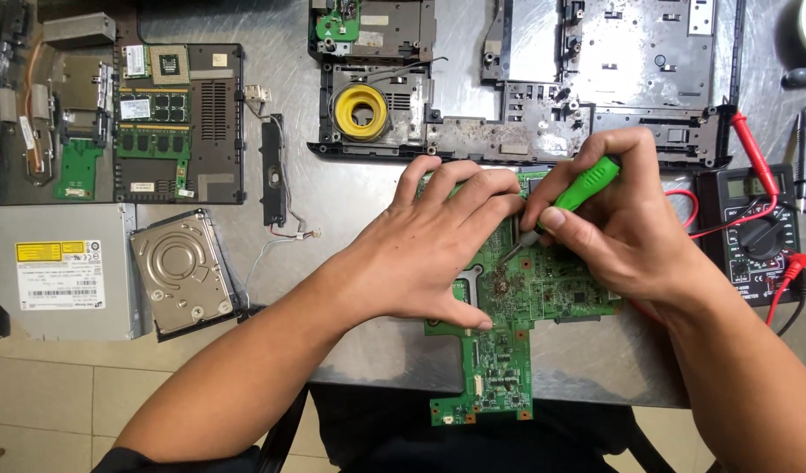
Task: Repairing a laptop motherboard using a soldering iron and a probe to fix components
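Electronics repair workshop: multimeter (758, 235), stripped laptop chassis (543, 79), metal bench (368, 210).

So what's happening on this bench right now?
A person is working on a green circuit board lying on a metal table. The left hand rests flat on the board, steadying it. The right hand grips a green-handled screwdriver, tip down on the board. Around it lie a hard drive, an optical drive, a stripped laptop chassis and a multimeter.
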